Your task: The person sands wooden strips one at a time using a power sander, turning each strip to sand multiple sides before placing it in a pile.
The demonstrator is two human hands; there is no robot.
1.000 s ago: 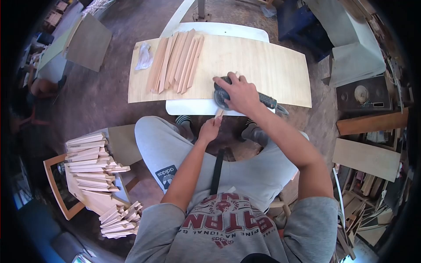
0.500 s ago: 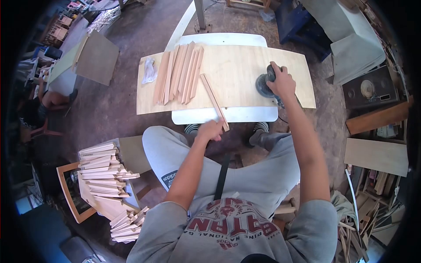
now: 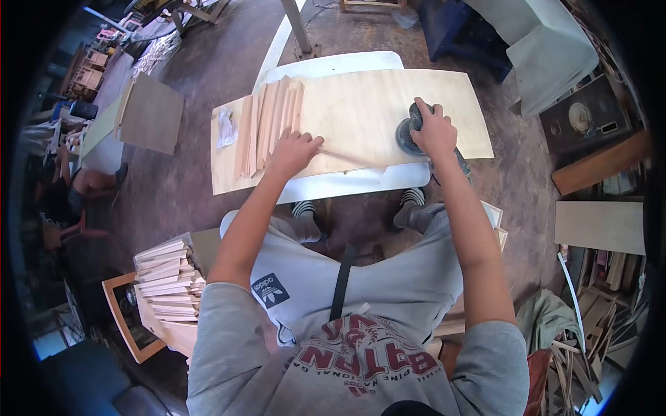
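Note:
My left hand [image 3: 294, 154] is at the right side of a row of wooden strips [image 3: 261, 132], its fingers closed on one end of a single wooden strip [image 3: 350, 159]. That strip is smeared by motion and reaches out to the right, over the near part of the plywood board [image 3: 354, 104]. My right hand [image 3: 436, 130] grips a dark handheld sander [image 3: 408, 136], which rests on the right part of the board. How the fingers wrap beneath the sander's body is hidden.
Under the board shows a white tabletop [image 3: 354, 183]. A small clear plastic bag [image 3: 226, 128] lies at the board's left. More wooden strips [image 3: 168, 281] are stacked at my lower left. A seated person [image 3: 76, 184] is at far left; a metal post [image 3: 297, 28] stands behind the table.
My left hand has moved up and left from the table's near edge, and the single strip has swung toward level. My right hand still holds the sander, in nearly the same place.

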